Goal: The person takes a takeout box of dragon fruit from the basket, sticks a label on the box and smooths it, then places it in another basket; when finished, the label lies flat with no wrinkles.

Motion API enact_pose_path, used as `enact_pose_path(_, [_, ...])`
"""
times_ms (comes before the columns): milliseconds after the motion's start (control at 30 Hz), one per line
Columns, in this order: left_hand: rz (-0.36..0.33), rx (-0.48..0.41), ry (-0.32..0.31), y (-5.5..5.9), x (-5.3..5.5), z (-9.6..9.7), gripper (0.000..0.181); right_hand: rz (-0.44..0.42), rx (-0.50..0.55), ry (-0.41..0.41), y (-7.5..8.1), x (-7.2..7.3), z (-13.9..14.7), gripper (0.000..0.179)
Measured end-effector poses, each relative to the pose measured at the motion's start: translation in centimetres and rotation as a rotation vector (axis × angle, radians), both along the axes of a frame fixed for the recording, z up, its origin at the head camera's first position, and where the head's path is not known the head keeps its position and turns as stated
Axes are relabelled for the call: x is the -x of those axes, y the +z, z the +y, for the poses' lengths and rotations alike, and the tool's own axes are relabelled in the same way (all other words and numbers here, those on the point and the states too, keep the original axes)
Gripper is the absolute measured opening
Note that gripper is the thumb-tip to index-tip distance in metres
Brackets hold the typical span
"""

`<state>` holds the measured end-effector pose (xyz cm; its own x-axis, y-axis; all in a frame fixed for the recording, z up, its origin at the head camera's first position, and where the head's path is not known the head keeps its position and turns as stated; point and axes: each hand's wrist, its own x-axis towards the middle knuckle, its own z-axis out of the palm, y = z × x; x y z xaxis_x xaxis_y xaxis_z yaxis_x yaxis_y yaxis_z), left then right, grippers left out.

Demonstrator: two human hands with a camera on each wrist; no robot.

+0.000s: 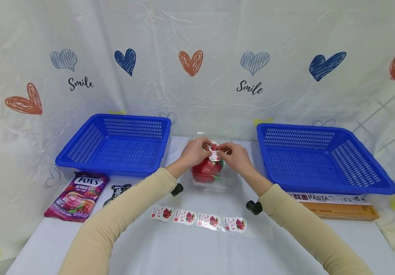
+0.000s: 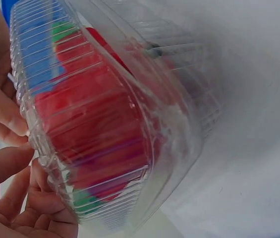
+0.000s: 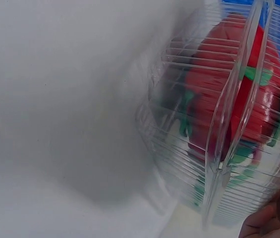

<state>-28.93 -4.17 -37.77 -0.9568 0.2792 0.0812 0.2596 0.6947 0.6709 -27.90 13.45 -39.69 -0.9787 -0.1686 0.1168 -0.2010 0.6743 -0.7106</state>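
Note:
A clear plastic clamshell box (image 1: 230, 179) stands shut between the two baskets, with red-and-green dragon fruit (image 1: 205, 170) inside. Over its lid is a white sticker (image 1: 214, 157) printed with a red fruit. My left hand (image 1: 196, 149) pinches the sticker's left side, while my right hand (image 1: 236, 156) pinches its right side. Close up in the left wrist view, the fingers (image 2: 45, 208) are at the lid's ridged edge. The right wrist view catches fingers (image 3: 273, 213) only at its lower right corner; the sticker is hidden there.
A backing strip (image 1: 261, 230) with several more stickers (image 1: 209, 221) lies in front. Blue baskets stand left (image 1: 115, 170) and right (image 1: 338, 189). A candy bag (image 1: 77, 196) and black packet (image 1: 116, 192) lie at left, a pasta box (image 1: 345, 211) at right.

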Motion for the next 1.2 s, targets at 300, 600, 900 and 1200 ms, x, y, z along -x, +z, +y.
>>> enact_pose_path(300, [0.002, -0.001, 0.016, -0.11, 0.02, 0.01, 0.024, 0.010, 0.002, 0.009, 0.27, -0.23, -0.09, 0.024])
enact_pose_path(600, [0.000, 0.002, 0.030, -0.28, -0.13, -0.13, 0.025, 0.042, -0.026, 0.021, -0.18, -0.17, -0.41, 0.025])
enact_pose_path(900, [0.011, 0.008, 0.038, -0.48, -0.20, -0.20, 0.021, 0.037, -0.037, 0.026, -0.06, -0.08, -0.62, 0.024])
enact_pose_path(1200, [0.019, 0.034, 0.011, -0.71, -0.26, -0.19, 0.020, 0.036, -0.067, 0.042, -0.25, -0.12, -0.56, 0.025])
